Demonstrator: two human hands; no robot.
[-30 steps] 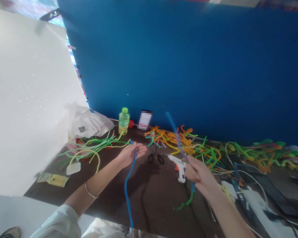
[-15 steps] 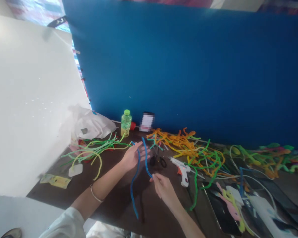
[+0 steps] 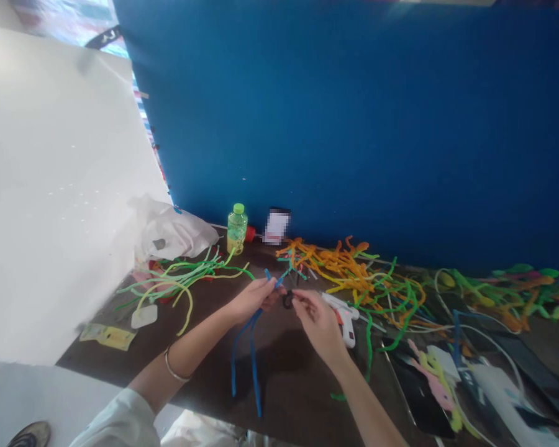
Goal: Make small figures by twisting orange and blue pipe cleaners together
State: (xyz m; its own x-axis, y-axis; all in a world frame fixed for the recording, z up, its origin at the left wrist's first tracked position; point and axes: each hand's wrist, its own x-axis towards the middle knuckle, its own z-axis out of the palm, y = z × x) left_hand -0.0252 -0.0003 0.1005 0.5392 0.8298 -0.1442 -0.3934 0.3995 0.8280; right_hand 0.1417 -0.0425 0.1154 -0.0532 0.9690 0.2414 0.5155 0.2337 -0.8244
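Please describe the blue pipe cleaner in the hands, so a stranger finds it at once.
Start at the dark table along the blue panel. There the left hand grips a blue pipe cleaner whose two ends hang down. Unlike the coloured heaps nearby, it is held up, not lying.

Earlier the left hand [image 3: 254,300] was open, and the fuzzy blue pipe cleaner [image 3: 253,372] only lay against its palm, but now this hand was closed around it, and two blue strands hung down below the fist. The right hand [image 3: 317,323] was before held apart from the left hand, but now it had come just beside it. Its fingertips [image 3: 300,297] were pinching a small black ring [image 3: 287,300], although this ring was too small to tell exactly what it was.
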